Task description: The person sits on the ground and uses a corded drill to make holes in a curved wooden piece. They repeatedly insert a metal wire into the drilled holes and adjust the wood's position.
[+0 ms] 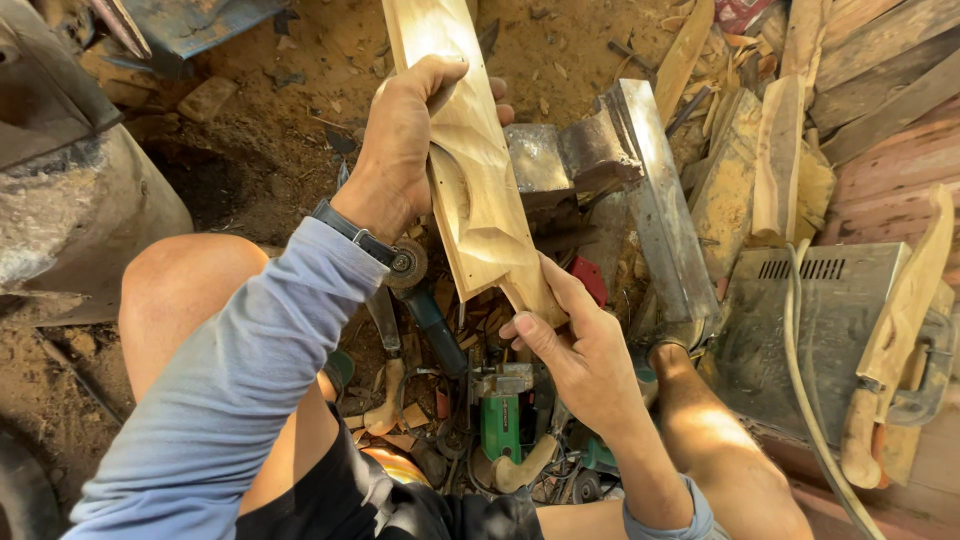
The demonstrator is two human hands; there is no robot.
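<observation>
You hold a long carved wooden piece (478, 170) in the middle of the frame, running from the top edge down toward the centre. It is pale, freshly cut wood with a curved hollow scooped into its face and a row of small dark holes along its left edge; its lower end narrows to a tapered tip. Your left hand (405, 140) wraps around its upper part, fingers curled over the far edge. Your right hand (580, 345) pinches the narrow lower end between thumb and fingers. Just right of the piece sits a metal anvil block (575, 155), close to its edge. Below it, power tools, among them a green one (500, 415), crowd the ground between your knees. Open dirt floor (260, 150) lies at the upper left.
</observation>
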